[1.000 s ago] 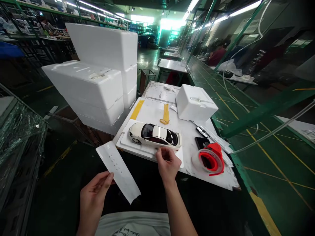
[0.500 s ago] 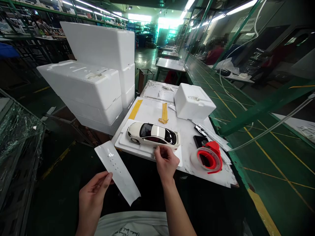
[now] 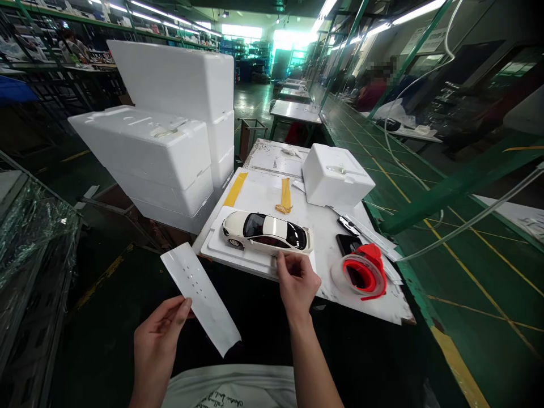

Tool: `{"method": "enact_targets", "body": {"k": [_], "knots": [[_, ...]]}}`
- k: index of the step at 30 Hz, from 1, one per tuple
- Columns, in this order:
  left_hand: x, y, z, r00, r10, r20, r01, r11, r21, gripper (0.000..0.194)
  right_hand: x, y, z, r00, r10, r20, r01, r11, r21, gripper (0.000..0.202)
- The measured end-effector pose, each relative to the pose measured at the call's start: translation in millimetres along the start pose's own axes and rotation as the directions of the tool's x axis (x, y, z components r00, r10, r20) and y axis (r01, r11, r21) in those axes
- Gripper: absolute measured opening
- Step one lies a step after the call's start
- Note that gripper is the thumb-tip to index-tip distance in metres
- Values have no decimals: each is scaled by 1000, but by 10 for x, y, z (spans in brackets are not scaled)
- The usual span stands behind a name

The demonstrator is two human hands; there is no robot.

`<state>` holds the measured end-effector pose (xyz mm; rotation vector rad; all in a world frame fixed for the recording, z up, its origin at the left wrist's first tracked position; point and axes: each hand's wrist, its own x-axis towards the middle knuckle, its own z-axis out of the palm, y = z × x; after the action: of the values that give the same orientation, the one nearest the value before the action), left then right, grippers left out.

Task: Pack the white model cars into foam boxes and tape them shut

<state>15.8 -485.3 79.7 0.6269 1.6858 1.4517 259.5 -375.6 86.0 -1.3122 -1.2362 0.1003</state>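
Observation:
A white sheet strip (image 3: 203,300) with several small dark dots near its middle slants out from my left hand (image 3: 160,334), which pinches its edge between thumb and fingers. On a white foam slab (image 3: 212,245) at the table's front edge lies a cream model car (image 3: 267,233) with dark windows, its nose toward the left. My right hand (image 3: 298,283) is at the near side of the car, by its rear half. Thumb and forefinger are pinched together there; whatever is between them is too small to make out. That hand hides the rear wheel.
Beyond the car, yellow tape pieces (image 3: 285,195) stick to the white table (image 3: 259,195). A foam box (image 3: 338,177) stands behind at right. A red tape dispenser (image 3: 364,272) and a black phone-like object (image 3: 348,244) lie right. Large foam boxes (image 3: 157,153) are stacked left.
My right hand has shifted slightly to the right along the car's near side, its fingers still pinched. My left hand and the strip have barely moved.

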Motion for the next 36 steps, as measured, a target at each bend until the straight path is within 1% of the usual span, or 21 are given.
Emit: {"method": "enact_targets", "body": {"k": [3, 5, 7, 9, 11, 15, 19, 21, 22, 23, 25, 26, 27, 28, 29, 30, 31, 32, 33, 35, 36], "knots": [[23, -7, -70, 1000, 15, -14, -15, 999, -32, 46, 0, 48, -220, 997, -63, -43, 61, 997, -43, 20], [40, -7, -102, 999, 20, 36, -17, 997, -69, 44, -38, 102, -380, 991, -131, -25, 127, 983, -130, 11], [49, 3, -100, 992, 11, 124, 2, 994, -110, 42, -115, 174, -509, 983, -165, 84, 181, 952, -248, 21], [45, 27, -61, 983, 5, 186, 21, 990, -139, 42, -218, 254, -589, 965, -153, 211, 219, 917, -333, 33], [34, 59, -5, 982, 7, 189, 22, 988, -155, 44, -316, 323, -626, 949, -129, 288, 237, 894, -381, 41], [48, 120, 40, 990, 10, 140, 12, 987, -157, 45, -432, 350, -661, 938, -104, 331, 245, 873, -421, 49], [139, 153, -62, 997, -42, 59, 51, 986, -161, 49, -584, 164, -727, 939, -143, 313, 254, 902, -349, 45], [187, 165, -133, 997, -76, 14, 77, 979, -189, 48, -709, 15, -765, 921, -188, 341, 287, 920, -268, 44], [204, 170, -166, 997, -82, -11, 78, 976, -203, 46, -768, -58, -781, 898, -223, 380, 314, 929, -196, 45], [217, 177, -196, 996, -82, -39, 72, 974, -213, 44, -816, -120, -795, 858, -269, 438, 347, 932, -107, 45], [227, 192, -243, 994, -63, -84, 43, 973, -226, 37, -850, -188, -808, 760, -368, 536, 397, 915, 66, 46], [225, 201, -261, 993, -56, -102, 32, 973, -230, 34, -830, -188, -808, 749, -390, 535, 395, 912, 112, 44], [220, 210, -275, 992, -52, -112, 25, 973, -230, 32, -789, -163, -804, 787, -372, 492, 365, 924, 114, 41], [213, 218, -287, 991, -49, -122, 21, 974, -226, 30, -730, -117, -795, 859, -304, 411, 299, 951, 78, 38], [205, 224, -297, 990, -48, -130, 18, 975, -220, 30, -661, -58, -782, 934, -190, 303, 192, 981, 22, 34], [197, 227, -305, 990, -47, -136, 17, 977, -214, 30, -593, 6, -766, 978, -56, 202, 62, 998, -27, 30], [191, 226, -312, 989, -49, -139, 19, 978, -210, 32, -537, 68, -746, 986, 77, 147, -69, 996, -61, 31], [186, 221, -316, 988, -55, -144, 25, 978, -207, 33, -505, 118, -724, 971, 191, 143, -182, 980, -79, 36], [182, 213, -318, 986, -68, -153, 35, 978, -207, 34, -505, 150, -699, 945, 279, 173, -268, 960, -81, 43], [174, 189, -318, 979, -96, -179, 57, 975, -214, 36, -620, 148, -645, 896, 372, 242, -375, 926, -34, 52], [168, 179, -317, 977, -99, -188, 58, 975, -216, 35, -731, 112, -617, 885, 386, 259, -403, 915, 12, 54]]}}
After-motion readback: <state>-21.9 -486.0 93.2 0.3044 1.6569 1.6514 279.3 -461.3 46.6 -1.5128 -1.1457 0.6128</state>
